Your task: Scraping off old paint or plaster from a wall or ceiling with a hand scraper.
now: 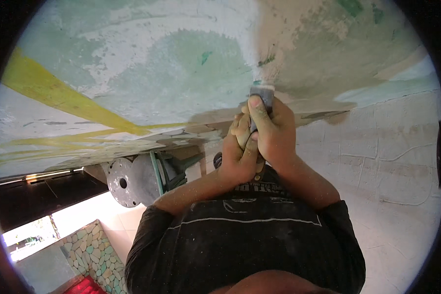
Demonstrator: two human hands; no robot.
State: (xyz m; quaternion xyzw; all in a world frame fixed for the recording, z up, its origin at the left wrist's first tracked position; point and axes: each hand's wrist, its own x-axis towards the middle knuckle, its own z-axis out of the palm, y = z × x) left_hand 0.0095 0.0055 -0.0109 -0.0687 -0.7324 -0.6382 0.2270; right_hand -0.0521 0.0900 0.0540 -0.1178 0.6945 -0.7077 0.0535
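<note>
Both my hands are raised to the painted wall (196, 73), gripping a scraper-like tool (262, 93) with a dark grey, flat head. Its end touches the wall, where a pale dusty patch and green flecks show. My right hand (278, 132) wraps the tool higher up, its thumb lying along the head. Lower and to the left, my left hand (237, 152) closes around the same tool, pressed against the right one. The fingers cover most of the handle, so its full shape is hidden. Dust coats my fingers.
A yellow band (73, 95) crosses the pale green and white wall. Lower left are a round grey object with a central hole (122, 183), a dark panel (49, 193) and a pebble-mosaic surface (90, 250). At right, a light surface (392, 161) carries raised lines.
</note>
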